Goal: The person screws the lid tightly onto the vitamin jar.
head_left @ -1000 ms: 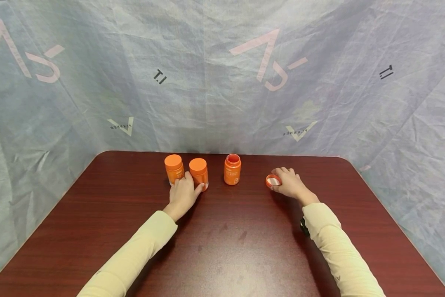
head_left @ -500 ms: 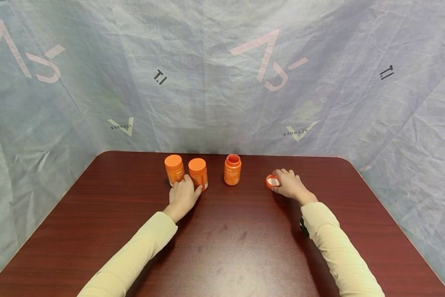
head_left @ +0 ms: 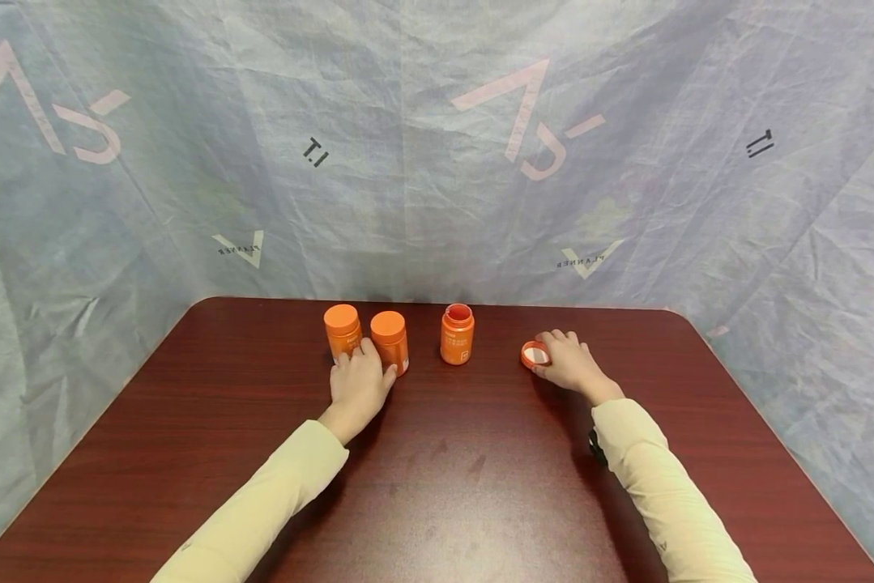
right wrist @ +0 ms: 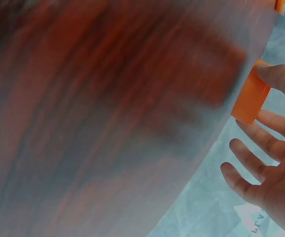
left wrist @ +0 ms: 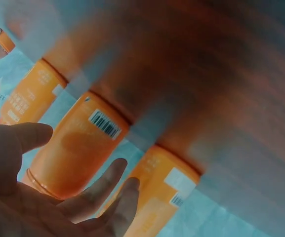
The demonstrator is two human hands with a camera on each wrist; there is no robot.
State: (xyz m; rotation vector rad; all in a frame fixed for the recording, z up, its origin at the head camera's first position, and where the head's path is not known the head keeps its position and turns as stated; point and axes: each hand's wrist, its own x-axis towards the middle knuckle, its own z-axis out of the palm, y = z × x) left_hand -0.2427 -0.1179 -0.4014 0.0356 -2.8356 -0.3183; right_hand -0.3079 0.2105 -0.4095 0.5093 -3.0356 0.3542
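Note:
My left hand (head_left: 356, 380) is at the middle-left capped orange bottle (head_left: 389, 328). Its thumb lies along one side and its extended fingers stand on the other, between this bottle and the leftmost capped orange bottle (head_left: 342, 320). In the left wrist view, the fingertips (left wrist: 116, 170) stand a little off the bottle's wall. To the right stands an uncapped orange bottle (head_left: 456, 340), its mouth showing red inside. Farther right, my right hand (head_left: 571, 360) pinches an orange lid (right wrist: 251, 96) between thumb and fingers, its pale inside facing up; the remaining fingers are spread.
All this is at the back of a dark red-brown wooden table (head_left: 437, 470). A greyish printed cloth (head_left: 407, 162) hangs right behind the table's far edge and along both sides. A dark object (head_left: 597, 445) shows under the right cuff.
The left hand's fingers have shifted slightly beside the middle-left bottle. The right hand and the lid stay nearly where they were, and the bottles stand in about the same places.

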